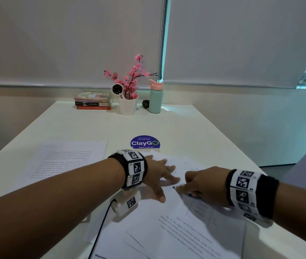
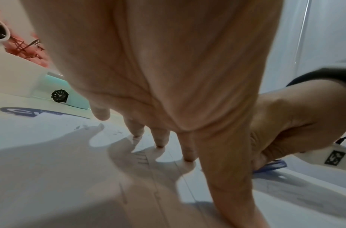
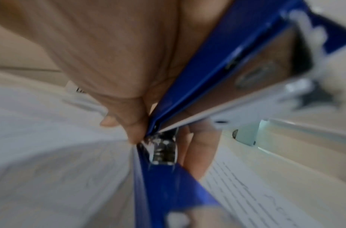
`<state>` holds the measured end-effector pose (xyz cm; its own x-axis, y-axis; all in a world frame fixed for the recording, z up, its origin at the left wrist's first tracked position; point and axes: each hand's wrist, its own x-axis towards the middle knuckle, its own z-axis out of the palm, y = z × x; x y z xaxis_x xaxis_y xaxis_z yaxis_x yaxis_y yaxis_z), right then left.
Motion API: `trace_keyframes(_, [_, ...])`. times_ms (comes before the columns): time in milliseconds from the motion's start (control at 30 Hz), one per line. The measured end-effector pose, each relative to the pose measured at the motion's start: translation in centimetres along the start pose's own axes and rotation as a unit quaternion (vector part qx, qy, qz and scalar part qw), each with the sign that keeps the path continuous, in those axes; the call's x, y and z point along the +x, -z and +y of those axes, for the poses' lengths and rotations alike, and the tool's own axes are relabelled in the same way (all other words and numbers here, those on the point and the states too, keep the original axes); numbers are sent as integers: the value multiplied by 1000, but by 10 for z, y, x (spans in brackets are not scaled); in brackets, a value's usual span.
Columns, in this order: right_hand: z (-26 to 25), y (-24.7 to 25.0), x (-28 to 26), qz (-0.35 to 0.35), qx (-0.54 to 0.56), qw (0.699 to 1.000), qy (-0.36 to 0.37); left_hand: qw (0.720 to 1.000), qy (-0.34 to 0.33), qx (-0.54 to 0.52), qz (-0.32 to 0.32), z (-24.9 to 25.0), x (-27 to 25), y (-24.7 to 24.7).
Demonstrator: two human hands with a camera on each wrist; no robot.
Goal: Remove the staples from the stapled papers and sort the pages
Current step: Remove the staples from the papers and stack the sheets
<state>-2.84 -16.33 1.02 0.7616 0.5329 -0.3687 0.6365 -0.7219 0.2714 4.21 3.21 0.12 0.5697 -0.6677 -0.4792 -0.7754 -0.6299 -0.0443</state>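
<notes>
A stapled set of printed papers lies on the white table in front of me. My left hand presses flat on its upper part, fingers straight and spread. My right hand grips a blue stapler-type tool, and the tool's metal tip sits at the paper's edge just beside my left fingertips. In the right wrist view the metal tip sits right against the sheets. No staple is visible. A single printed page lies apart at the left.
At the table's far edge stand a stack of books, a white pot of pink flowers, a teal bottle and a black watch. A blue ClayGo sticker is mid-table. A black cable hangs from my left wrist.
</notes>
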Motion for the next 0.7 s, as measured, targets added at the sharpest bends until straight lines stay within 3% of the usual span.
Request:
trace_keyframes(267, [-4, -13, 2, 70, 12, 997, 6, 999, 1, -33, 1, -4, 3, -4])
trace_keyframes(467, [-7, -15, 11, 80, -34, 996, 36, 999, -2, -53, 0, -6, 4, -5])
trace_keyframes(700, [-16, -4, 21, 61, -25, 998, 22, 998, -7, -55, 13, -4, 5, -4])
